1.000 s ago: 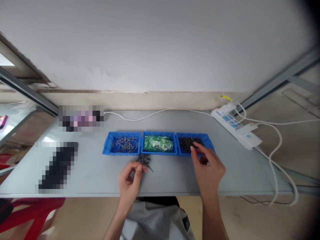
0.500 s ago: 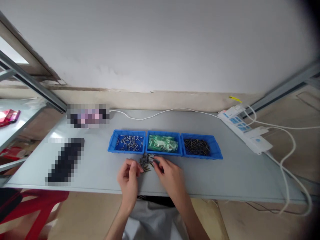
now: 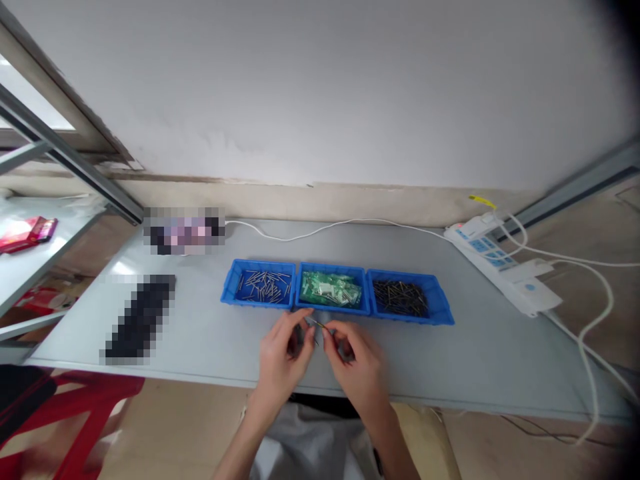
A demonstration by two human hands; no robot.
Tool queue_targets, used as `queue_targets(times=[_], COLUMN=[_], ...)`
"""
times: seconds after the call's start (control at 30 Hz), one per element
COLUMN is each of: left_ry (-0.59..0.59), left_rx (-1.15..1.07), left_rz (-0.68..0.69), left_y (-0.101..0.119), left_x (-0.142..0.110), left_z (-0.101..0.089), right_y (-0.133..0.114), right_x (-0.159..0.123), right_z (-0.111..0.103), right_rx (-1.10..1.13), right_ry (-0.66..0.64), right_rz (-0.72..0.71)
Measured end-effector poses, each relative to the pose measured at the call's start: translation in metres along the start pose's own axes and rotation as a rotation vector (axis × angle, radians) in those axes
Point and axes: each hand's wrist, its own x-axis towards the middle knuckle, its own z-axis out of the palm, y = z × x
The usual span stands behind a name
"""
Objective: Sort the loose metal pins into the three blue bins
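Note:
Both hands are close together in front of the blue bins. My right hand (image 3: 355,353) pinches a thin metal rod (image 3: 320,324) between thumb and forefinger; it looks dark and brassy at that end. My left hand (image 3: 285,350) is curled at the rod's other end, thumb and forefinger bent towards it. Whether its fingers touch the rod, or hold more rods, I cannot tell. Another small dark tip shows beside the left thumb. The left blue bin (image 3: 227,293) holds loose silvery rods (image 3: 265,287); the right one (image 3: 440,310) holds many dark rods (image 3: 400,297).
Green-and-clear small packets (image 3: 330,290) fill the middle blue bin (image 3: 367,308). A white power strip (image 3: 505,277) with cables lies at the right. Two blurred-out objects are on the left of the grey table (image 3: 200,347), and a white cable (image 3: 300,237) runs along the back.
A loose pile of rods showed between my hands before; now my left hand covers that spot. Both hands have come together, with one rod lifted between them. The view has shifted slightly.

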Motion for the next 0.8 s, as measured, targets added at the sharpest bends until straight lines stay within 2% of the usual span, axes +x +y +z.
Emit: queue_targets(times=[0.1, 0.3, 0.63, 0.8], left_ry=[-0.087, -0.156, -0.064, -0.085], left_rx=[0.022, -0.001, -0.148, -0.172], left_rz=[0.066, 0.097, 0.003, 0.003], left_y=[-0.0028, -0.0071, -0.0036, -0.0061], left_x=[0.0015, -0.0002, 0.0035, 0.0024], left_z=[0.0018, 0.0026, -0.0035, -0.0035], right_y=[-0.0057, -0.0073, -0.0046, -0.0065], right_x=[0.0045, 0.0042, 0.0008, -0.0018], right_z=[-0.0031, 0.0035, 0.0042, 0.0016], right_rx=[0.013, 0.084, 0.181, 0.208], right_ry=[0.053, 0.099, -0.002, 0.013], right_rz=[-0.063, -0.092, -0.029, 0.05])
